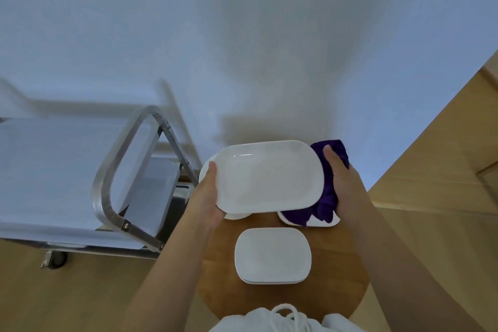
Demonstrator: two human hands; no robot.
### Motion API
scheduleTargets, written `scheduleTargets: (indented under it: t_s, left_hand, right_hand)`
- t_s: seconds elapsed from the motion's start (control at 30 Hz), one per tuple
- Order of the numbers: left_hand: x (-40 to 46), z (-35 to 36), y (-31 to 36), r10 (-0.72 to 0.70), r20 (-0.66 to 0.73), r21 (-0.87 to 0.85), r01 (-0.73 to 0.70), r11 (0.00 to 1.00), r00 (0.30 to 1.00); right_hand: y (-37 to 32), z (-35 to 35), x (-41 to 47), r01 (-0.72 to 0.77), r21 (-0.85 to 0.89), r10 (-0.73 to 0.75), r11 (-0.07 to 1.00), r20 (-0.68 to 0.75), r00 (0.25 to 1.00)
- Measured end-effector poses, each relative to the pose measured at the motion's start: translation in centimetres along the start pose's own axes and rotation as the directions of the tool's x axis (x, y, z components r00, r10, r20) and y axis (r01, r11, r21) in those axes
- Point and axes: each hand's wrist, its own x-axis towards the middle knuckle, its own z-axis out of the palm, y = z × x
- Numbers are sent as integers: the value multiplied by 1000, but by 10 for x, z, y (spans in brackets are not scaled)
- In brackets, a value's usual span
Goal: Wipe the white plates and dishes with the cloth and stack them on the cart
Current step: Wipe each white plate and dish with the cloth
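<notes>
Head view. A metal cart (113, 170) stands at the left, its shelves covered in pale sheeting, its tubular handle frame rising between the shelves and the round wooden tabletop (336, 264). A white wall fills the far field; wooden flooring lies to the right and near left.

On the tabletop, near the person, lies a small stack of white rectangular dishes (272, 255). Farther off, a second white dish (320, 221) is mostly covered by hanging cloth, and a round white piece (237, 215) shows only at its edge beneath the raised platter.

The large white platter (266, 176) is held above the tabletop, tilted, between both hands. The left hand (207, 197) grips its left edge, thumb on the upper face, fingers curled beneath. The right hand (342, 178) holds the purple cloth (327, 188) bunched against the platter's right edge; its grip is closed round the cloth, the fingers hidden behind the fabric. The cloth's lower folds drape onto the covered dish.

A white garment with a drawstring (285, 315) shows at the near edge.
</notes>
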Motion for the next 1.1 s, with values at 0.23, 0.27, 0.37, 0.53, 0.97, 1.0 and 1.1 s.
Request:
scheduleTargets:
  t_s: [0.23,0.27,0.37,0.53,0.97,1.0,1.1]
  left_hand:
    - [-22,34,-8,215,-63,313,-185,931,975]
    - [-27,41,-12,235,-43,351,-205,914,971]
    - [-41,54,-24,291,83,371,-301,878,953]
    - [-44,57,-28,353,121,418,-370,830,928]
    - [-22,15,-7,53,-58,237,-38,971,997]
    - [-23,13,-6,9,-34,224,-1,974,999]
    - [-23,8,-10,-43,16,200,39,979,999]
  right_hand:
    - [7,42,-21,297,-192,-330,935,-171,929]
    - [11,49,-20,311,-309,-375,899,-172,911]
    - [24,64,-21,277,-583,-457,764,-185,870]
    - [34,83,-29,341,-714,-550,612,-73,832]
    - [63,62,-59,865,-501,-602,45,677,424]
    - [64,56,-56,868,-497,-587,15,698,410]
    - [73,39,-45,857,-509,-567,-83,731,379]
